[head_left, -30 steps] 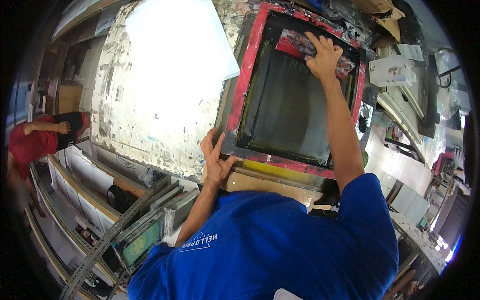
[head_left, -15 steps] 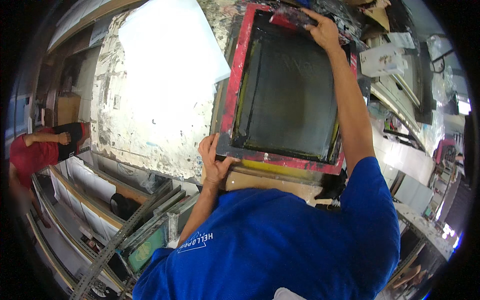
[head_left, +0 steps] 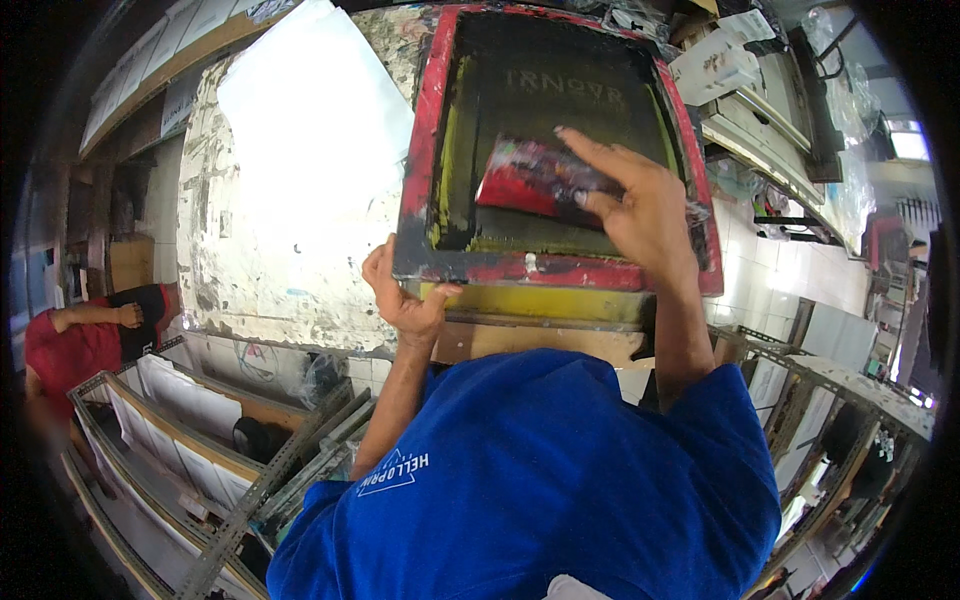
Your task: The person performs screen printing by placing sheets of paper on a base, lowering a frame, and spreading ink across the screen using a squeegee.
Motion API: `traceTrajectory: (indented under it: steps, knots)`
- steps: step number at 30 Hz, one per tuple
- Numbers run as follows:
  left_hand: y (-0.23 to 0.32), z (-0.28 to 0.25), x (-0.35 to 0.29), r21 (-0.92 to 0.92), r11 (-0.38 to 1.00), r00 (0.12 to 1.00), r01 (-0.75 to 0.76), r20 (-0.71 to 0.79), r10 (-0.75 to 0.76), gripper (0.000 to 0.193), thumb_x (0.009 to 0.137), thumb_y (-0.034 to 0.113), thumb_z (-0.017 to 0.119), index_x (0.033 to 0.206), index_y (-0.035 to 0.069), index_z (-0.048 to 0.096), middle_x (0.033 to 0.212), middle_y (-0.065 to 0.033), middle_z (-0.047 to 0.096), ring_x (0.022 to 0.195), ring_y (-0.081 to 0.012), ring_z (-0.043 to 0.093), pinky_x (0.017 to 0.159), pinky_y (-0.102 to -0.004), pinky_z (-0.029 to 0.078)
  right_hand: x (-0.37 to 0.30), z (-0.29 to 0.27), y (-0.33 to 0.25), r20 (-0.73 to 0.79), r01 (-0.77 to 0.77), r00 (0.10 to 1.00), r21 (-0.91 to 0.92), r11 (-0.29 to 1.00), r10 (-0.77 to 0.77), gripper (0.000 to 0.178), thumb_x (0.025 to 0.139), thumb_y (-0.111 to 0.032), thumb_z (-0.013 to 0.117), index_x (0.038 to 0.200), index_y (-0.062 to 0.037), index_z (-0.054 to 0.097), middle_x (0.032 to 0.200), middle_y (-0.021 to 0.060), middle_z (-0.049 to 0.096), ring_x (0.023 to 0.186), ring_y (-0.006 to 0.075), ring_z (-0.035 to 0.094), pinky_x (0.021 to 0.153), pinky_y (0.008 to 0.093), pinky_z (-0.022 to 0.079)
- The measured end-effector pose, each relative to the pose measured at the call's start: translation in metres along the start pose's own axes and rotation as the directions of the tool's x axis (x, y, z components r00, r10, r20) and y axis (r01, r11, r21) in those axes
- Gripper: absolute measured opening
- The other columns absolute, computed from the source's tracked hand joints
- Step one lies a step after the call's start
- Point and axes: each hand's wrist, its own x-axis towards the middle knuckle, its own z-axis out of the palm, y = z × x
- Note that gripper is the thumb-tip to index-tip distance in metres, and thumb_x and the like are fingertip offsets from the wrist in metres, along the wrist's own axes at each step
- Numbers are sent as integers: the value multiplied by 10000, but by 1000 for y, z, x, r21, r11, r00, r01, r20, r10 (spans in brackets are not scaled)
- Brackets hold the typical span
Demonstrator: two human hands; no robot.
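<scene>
1. Nearest, your blue shirt (head_left: 560,470) fills the lower middle of the view.
2. Your left hand (head_left: 410,305) clasps the near left corner of a red, dark-stained frame (head_left: 420,150), thumb along the near edge, other fingers at the left side.
3. Between your chest and the frame, a yellow strip (head_left: 560,303) shows below the near edge.
4. Your right hand (head_left: 640,205) grips a red tool (head_left: 520,185) smeared dark, thumb on its near side, index finger stretched across its far side; the remaining fingers are hard to make out.
5. The tool sits inside the frame, over the nearer part of a dark panel (head_left: 640,120) bearing faint lettering.
6. To the left, white sheets (head_left: 315,100) overlap on a pale, paint-spattered worktop (head_left: 240,290).
7. Past the frame's far right corner is a white container (head_left: 715,75) with brownish specks.
8. At far left, beyond metal-edged shelves (head_left: 185,455), is another person (head_left: 75,340) in a red top.
</scene>
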Motion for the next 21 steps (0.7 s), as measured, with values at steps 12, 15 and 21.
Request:
traceTrajectory:
  steps: [12, 15, 21]
  knots:
    - [30, 102, 183, -569, 771, 915, -287, -401, 44, 466, 989, 49, 611, 1402, 53, 395, 1164, -63, 553, 1049, -171, 575, 957, -330, 519, 79, -104, -61, -432, 527, 717, -178, 831, -547, 454, 705, -136, 666, 1131, -21, 770, 882, 258, 743, 757, 284, 738, 726, 356, 586]
    - [-57, 155, 213, -233, 969, 995, 83, -42, -95, 385, 950, 173, 742, 1278, 36, 593, 1172, -112, 601, 1020, -235, 573, 913, -366, 501, 103, -129, -74, -316, 470, 810, -151, 870, -493, 452, 709, -140, 652, 1127, -16, 769, 898, 255, 746, 785, 293, 733, 750, 356, 580]
    - [-147, 240, 216, 530, 821, 959, -213, 273, 73, 341, 838, 328, 821, 1084, 105, 742, 1145, -156, 702, 1039, -365, 642, 854, -464, 533, 124, -162, -75, -205, 411, 882, -107, 905, -424, 423, 746, -162, 657, 1121, -2, 765, 943, 238, 753, 820, 307, 723, 797, 361, 571]
